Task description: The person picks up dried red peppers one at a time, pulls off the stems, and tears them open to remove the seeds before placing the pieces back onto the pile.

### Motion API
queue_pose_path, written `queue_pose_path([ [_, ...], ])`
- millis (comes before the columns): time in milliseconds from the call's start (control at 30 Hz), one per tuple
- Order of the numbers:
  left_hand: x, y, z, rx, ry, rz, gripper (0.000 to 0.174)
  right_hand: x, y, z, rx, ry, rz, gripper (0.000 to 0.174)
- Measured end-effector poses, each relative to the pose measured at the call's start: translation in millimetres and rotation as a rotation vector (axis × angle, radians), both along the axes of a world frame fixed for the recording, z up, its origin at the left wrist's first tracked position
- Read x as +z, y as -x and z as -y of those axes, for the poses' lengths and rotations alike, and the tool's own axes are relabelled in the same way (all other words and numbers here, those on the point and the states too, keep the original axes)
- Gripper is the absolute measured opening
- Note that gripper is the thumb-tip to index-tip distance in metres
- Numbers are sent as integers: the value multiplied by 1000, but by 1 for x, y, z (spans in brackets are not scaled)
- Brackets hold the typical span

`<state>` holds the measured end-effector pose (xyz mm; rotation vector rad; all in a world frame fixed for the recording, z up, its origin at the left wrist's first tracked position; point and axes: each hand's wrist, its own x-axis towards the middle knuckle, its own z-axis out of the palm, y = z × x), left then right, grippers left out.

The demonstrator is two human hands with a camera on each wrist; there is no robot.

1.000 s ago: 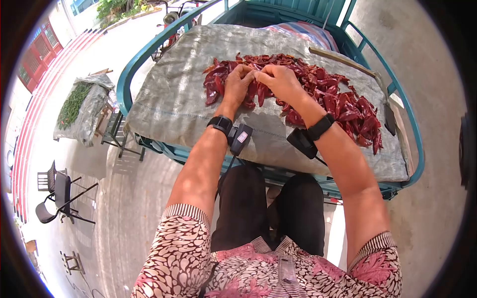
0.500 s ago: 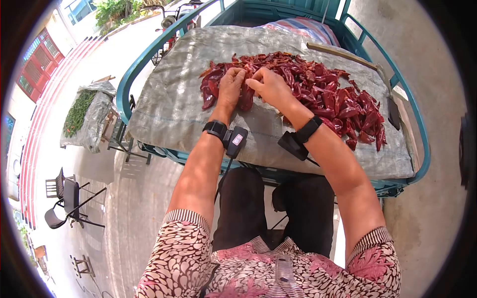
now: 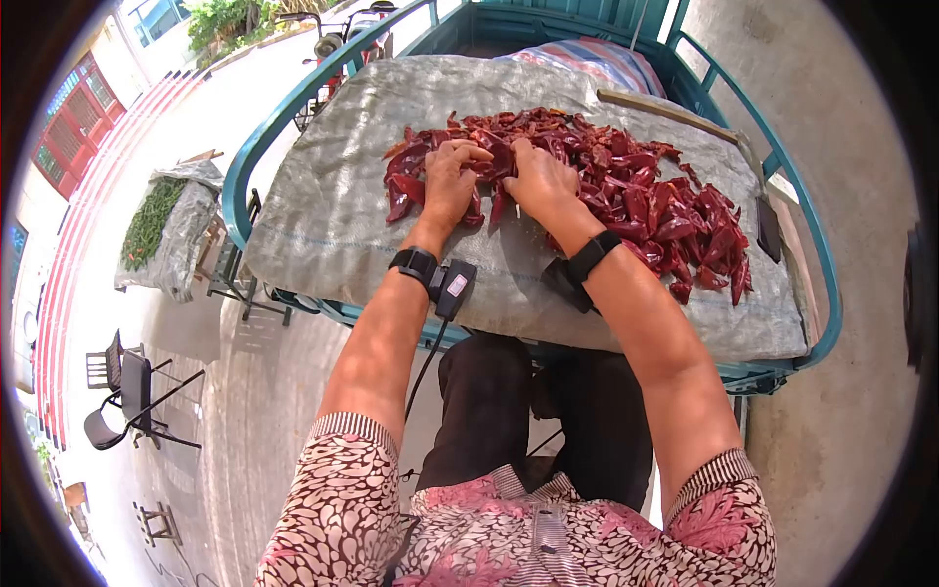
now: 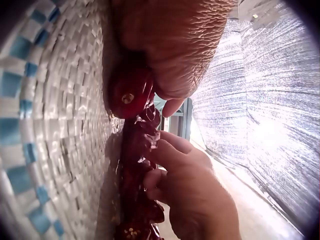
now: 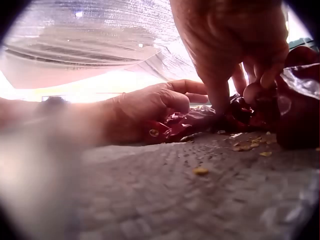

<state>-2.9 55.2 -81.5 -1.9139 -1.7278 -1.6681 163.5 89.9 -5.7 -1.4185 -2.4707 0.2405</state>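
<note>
Glossy dried red chili peppers [image 3: 646, 201] lie in a broad heap on a grey woven sheet [image 3: 333, 186]. At the heap's near left side is my left hand [image 3: 452, 181], its fingers loosely bent over a few peppers. One plump pepper [image 4: 131, 92] sits under that palm in the left wrist view. Just to the right, my right hand [image 3: 544, 184] reaches down into the heap. The right wrist view has its thumb and bent fingers around red chili peppers [image 5: 245, 112], with the fingertips partly hidden.
Teal rails [image 3: 804, 205] of a cart bed surround the sheet. A wooden strip [image 3: 675, 112] and a dark phone-like object [image 3: 768, 230] lie along its right side. Green produce [image 3: 155, 220] on a stand and a black folding chair [image 3: 137, 391] are to the left.
Both hands were together over a pepper, then drew apart. The left hand has moved slightly left and its fingers have loosened; the right hand has lowered into the heap.
</note>
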Motion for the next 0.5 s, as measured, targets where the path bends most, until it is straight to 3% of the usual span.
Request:
queue_pose_path([
  [67, -2, 2, 1, 8, 78, -11, 27, 0, 1, -5, -57, 108, -60, 44],
  [200, 8, -9, 8, 54, 20, 30, 13, -12, -12, -7, 27, -36, -455, 40],
  [267, 12, -13, 10, 82, 31, 39, 15, -22, -15, -14, 125, -50, -578, 40],
  [367, 16, -9, 12, 31, 61, 34, 23, -7, -18, 13, 198, 259, -843, 34],
  [500, 15, -10, 15, 8, 71, -61, 28, -21, -11, 19, 192, 320, -997, 26],
])
